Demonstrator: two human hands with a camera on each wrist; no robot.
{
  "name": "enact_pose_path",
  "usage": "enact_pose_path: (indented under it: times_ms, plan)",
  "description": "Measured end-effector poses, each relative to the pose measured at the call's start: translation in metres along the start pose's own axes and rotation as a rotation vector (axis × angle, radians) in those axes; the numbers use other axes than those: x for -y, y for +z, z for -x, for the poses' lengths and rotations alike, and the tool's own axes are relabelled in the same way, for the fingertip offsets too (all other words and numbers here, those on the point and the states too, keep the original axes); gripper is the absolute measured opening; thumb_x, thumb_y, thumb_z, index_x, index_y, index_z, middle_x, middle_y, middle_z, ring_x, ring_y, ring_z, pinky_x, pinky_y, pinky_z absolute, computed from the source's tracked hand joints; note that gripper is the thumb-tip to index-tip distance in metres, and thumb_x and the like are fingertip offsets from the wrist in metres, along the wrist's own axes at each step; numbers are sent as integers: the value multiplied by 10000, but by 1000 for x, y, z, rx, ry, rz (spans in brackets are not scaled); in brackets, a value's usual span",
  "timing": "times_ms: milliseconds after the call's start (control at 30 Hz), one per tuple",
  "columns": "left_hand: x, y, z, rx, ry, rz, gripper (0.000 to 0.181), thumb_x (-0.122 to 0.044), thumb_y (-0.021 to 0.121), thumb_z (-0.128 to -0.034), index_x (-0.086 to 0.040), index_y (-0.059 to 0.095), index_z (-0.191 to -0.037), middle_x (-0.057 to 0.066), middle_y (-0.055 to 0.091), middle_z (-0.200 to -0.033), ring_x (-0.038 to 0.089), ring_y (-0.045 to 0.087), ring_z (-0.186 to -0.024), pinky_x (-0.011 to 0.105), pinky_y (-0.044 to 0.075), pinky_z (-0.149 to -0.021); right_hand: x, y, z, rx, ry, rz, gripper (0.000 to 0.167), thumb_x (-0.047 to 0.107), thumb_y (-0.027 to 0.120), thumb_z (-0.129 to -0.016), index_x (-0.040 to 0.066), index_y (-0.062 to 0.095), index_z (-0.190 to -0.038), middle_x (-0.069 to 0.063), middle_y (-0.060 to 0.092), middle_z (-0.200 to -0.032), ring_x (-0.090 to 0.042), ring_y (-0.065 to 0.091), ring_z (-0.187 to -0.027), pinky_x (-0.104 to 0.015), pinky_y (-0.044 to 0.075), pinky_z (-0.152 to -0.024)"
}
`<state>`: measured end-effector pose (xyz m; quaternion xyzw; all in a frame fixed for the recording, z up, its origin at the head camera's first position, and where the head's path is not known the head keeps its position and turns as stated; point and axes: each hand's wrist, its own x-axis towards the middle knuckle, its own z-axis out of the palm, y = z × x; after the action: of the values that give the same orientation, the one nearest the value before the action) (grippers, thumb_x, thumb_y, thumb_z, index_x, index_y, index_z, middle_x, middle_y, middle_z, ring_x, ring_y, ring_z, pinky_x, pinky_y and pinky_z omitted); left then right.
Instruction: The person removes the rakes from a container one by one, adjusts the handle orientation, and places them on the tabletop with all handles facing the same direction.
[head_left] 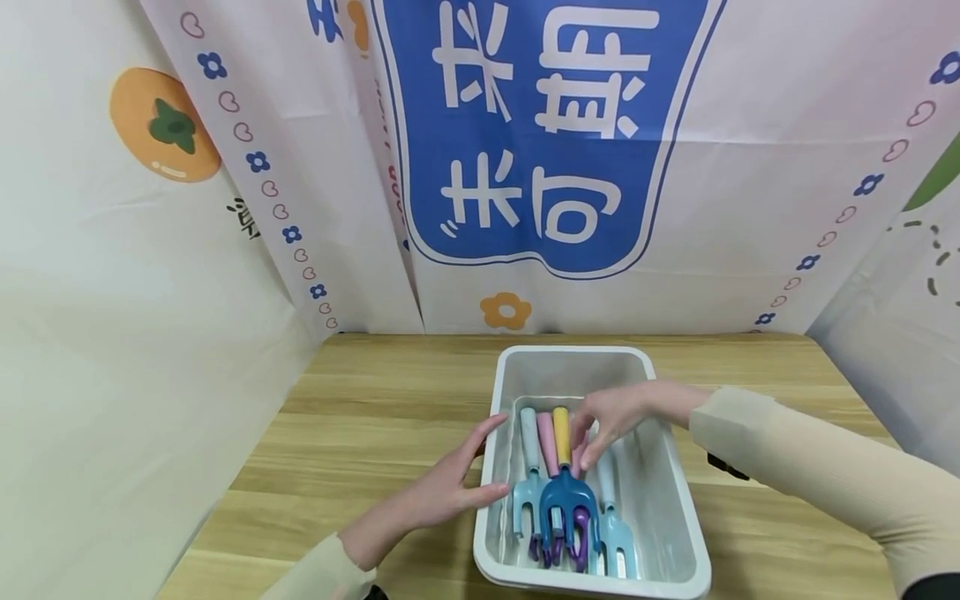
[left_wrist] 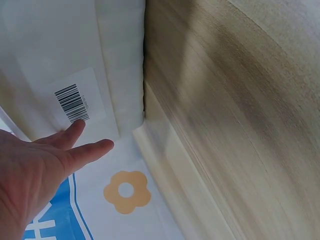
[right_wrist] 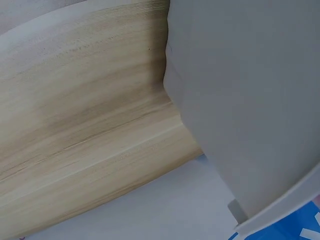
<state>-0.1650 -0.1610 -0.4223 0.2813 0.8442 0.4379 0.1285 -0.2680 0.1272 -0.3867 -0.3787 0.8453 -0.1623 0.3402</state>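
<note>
In the head view, my right hand (head_left: 611,417) reaches over the right wall of a white bin (head_left: 678,500) and pinches a pink handle (head_left: 578,454). Beside it lies a fork with a yellow handle (head_left: 562,433) and dark blue tines. A light blue fork (head_left: 530,442) lies to the left, another light blue fork (head_left: 617,533) to the right, and purple pieces (head_left: 582,533) show beneath. My left hand (head_left: 450,487) is spread at the bin's left side. The left wrist view shows this hand (left_wrist: 45,165) with extended fingers by the bin's outer wall. The right wrist view does not show my right hand.
The bin stands on a wood-grain table (head_left: 375,417). Behind the table hangs a white printed cloth (head_left: 675,292) with a blue panel, and more cloth covers both sides. A barcode label (left_wrist: 75,102) is on the bin's outer wall.
</note>
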Motion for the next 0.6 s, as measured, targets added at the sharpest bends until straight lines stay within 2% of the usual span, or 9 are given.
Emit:
enact_pose_path:
  times_ms: [167, 333, 467, 600]
  plan:
    - [-1, -1, 1, 6, 1, 6, 791, -388, 637, -929, -407, 109, -1518, 121, 259, -1553, 307, 360, -1346, 597, 325, -1034, 1, 4, -4, 60, 52, 12, 236, 444, 742, -838, 267, 725, -992, 167, 653, -900, -45, 585, -876, -315, 478, -833]
    - [-2, 0, 0, 5, 6, 10, 800, -376, 640, -931, -343, 116, -1534, 129, 269, -1547, 305, 371, -1339, 592, 328, -1035, 1, 9, -7, 101, 92, 15, 186, 435, 738, -846, 279, 727, -947, 153, 658, -862, -52, 584, -846, -311, 474, -826]
    - [-2, 0, 0, 5, -3, 10, 805, -381, 643, -929, -339, 116, -1536, 125, 277, -1544, 294, 376, -1337, 575, 335, -1037, -1, 14, -11, 155, 145, 42, 245, 489, 737, -827, 290, 724, -970, 155, 649, -877, -53, 572, -859, -324, 469, -839]
    - [-2, -1, 0, 2, -11, 10, 799, -384, 645, -926, -393, 112, -1521, 119, 262, -1553, 295, 369, -1344, 558, 335, -1042, -2, 15, -12, 202, 203, 114, 357, 565, 728, -795, 281, 720, -1011, 147, 634, -902, -58, 560, -867, -344, 471, -850]
